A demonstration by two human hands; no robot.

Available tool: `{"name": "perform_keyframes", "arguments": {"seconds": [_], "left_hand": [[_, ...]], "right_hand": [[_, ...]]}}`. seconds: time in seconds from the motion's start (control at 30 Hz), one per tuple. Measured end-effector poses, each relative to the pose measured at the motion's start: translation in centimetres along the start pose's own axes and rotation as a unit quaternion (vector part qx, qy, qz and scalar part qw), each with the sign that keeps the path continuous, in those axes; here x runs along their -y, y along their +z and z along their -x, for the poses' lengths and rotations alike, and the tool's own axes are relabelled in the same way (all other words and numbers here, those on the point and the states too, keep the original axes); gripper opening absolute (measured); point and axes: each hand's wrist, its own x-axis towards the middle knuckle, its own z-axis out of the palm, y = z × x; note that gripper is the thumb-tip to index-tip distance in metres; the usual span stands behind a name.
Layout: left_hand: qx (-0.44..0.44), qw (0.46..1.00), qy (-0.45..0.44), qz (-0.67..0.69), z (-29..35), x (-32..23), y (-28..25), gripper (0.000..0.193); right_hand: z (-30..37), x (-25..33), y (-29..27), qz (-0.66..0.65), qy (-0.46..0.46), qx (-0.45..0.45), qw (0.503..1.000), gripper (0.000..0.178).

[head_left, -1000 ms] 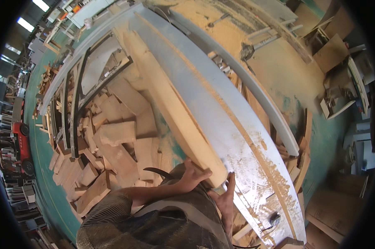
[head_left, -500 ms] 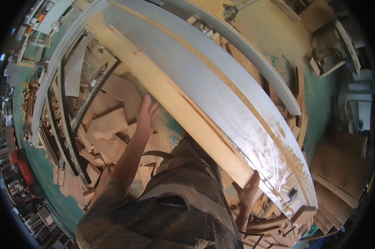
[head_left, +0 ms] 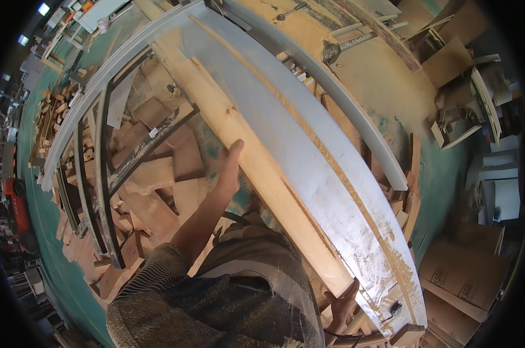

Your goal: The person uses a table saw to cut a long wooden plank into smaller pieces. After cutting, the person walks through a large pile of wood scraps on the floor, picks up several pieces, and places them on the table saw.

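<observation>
A long, pale wooden board lies along the near edge of a grey metal machine table. My left hand grips the board's near edge about midway, its thumb on top and its fingers hidden underneath. At the board's near right end, my right hand is closed around the corner, its fingers partly in shadow. A second, short strip of wood seems to lie along the board's far side, though the frames do not show whether it is separate. A sawdust-filled groove runs the table's length.
Dark metal support bars stick out at the left, above a heap of wood offcuts. A grey rail runs beyond the table. Sawdust covers the floor behind it. Cardboard boxes stand at the right.
My left hand has gone from open beside the board to gripping its near edge. My right hand stays at the board's end. The whole view has shifted slightly.
</observation>
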Motion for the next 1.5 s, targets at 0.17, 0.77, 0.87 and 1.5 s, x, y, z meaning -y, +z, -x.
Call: {"name": "perform_keyframes", "arguments": {"seconds": [0.17, 0.77, 0.87, 1.5], "left_hand": [[-0.043, 0.997, -0.051, 0.039, 0.8, 0.9, 0.8, 0.052], [0.100, 0.951, 0.084, 0.282, 2.7, -2.0, 6.8, 0.057], [0.098, 0.960, 0.136, 0.224, 2.9, -2.2, 8.7, 0.056], [0.196, 0.931, 0.043, 0.306, -1.9, 0.3, 9.1, 0.065]], "right_hand": [[0.6, -0.3, -0.6, -0.039, 0.029, 0.017, 0.999, 0.123], [-4.2, 3.2, -9.5, 0.098, -0.232, -0.312, 0.916, 0.104], [-3.6, 4.8, -9.4, 0.024, -0.174, -0.296, 0.939, 0.102], [-3.2, 5.1, -4.8, 0.107, -0.165, -0.354, 0.914, 0.099]]}}
